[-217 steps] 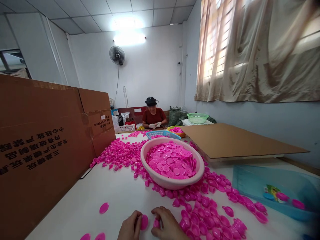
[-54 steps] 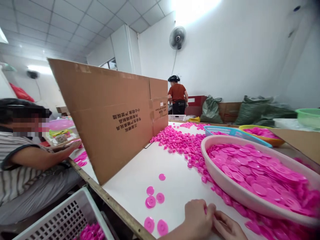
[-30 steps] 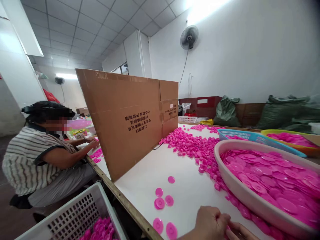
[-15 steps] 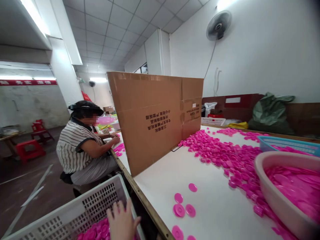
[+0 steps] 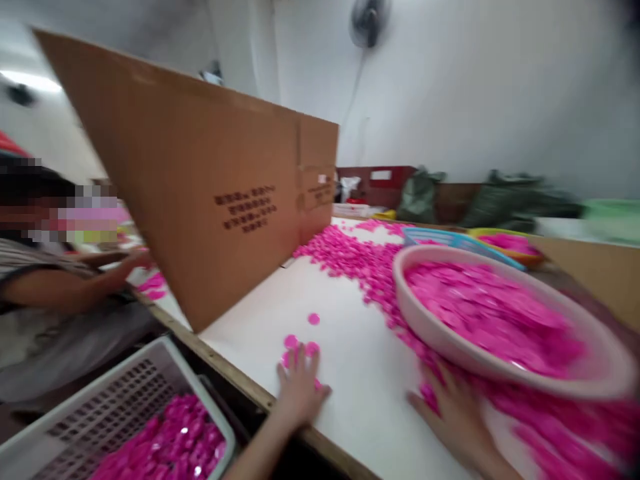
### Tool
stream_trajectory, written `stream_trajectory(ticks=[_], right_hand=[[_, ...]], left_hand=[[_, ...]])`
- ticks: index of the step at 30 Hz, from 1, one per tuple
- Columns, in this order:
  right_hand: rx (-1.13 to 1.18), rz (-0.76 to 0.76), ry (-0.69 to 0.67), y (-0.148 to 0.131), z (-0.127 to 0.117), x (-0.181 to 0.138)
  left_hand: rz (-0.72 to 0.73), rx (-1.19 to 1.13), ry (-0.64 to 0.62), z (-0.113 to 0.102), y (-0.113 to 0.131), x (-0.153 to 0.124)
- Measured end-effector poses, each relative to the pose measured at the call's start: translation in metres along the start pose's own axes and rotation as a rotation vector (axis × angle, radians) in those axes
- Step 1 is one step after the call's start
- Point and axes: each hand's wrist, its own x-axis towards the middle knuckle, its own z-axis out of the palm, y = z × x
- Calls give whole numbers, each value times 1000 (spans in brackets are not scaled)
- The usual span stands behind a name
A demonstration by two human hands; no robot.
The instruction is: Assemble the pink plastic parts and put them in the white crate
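Observation:
My left hand (image 5: 300,390) reaches over the near edge of the white tabletop (image 5: 255,310), fingers spread across a few flat pink discs (image 5: 291,342). One more pink disc (image 5: 313,319) lies just beyond its fingertips. Further right, my right hand (image 5: 459,415) has its thumb and fingers apart, low by the loose small pink plastic pieces (image 5: 350,260) heaped along the table. Motion blurs it, and whether it touches them I cannot tell. Close above that hand stands a pale pink basin (image 5: 505,377) full of pink discs (image 5: 493,313).
Left below the table edge sits a white slotted crate (image 5: 170,363) holding pink pieces (image 5: 170,433). An upright cardboard sheet (image 5: 200,153) divides the table from a seated co-worker (image 5: 45,280). Behind the basin are a blue basket (image 5: 460,241) and a yellow bowl (image 5: 530,259).
My left hand has moved from over the crate to the discs on the table. My right hand has come into view beside the basin. The view has swung right.

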Motion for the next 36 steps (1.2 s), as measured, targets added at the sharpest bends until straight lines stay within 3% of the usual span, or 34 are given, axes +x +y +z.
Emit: stream_trajectory(ticks=[4,7,11,15,21,29,32,36], right_hand=[[108,16,-62,-4,-29,-3],[238,-10,-6,-6,-54,7],[171,7,45,-10,-73,-6],[-89,-97,-68,-34,-46,-25],[-499,-76,5,-59,2,-31],[-618,-293,10,-63,31,-23],[-573,-379,23,-58,41,-23],[-472,-601,88,-49,46,-31]], left_hand=[[38,113,45,-4,3,4],[51,134,110,-4,0,5],[97,122,196,-11,-1,10],[137,118,275,-18,7,24],[178,66,281,-12,13,34],[218,-4,310,-7,10,32],[206,-32,315,-5,9,35],[261,-142,345,-2,8,34]])
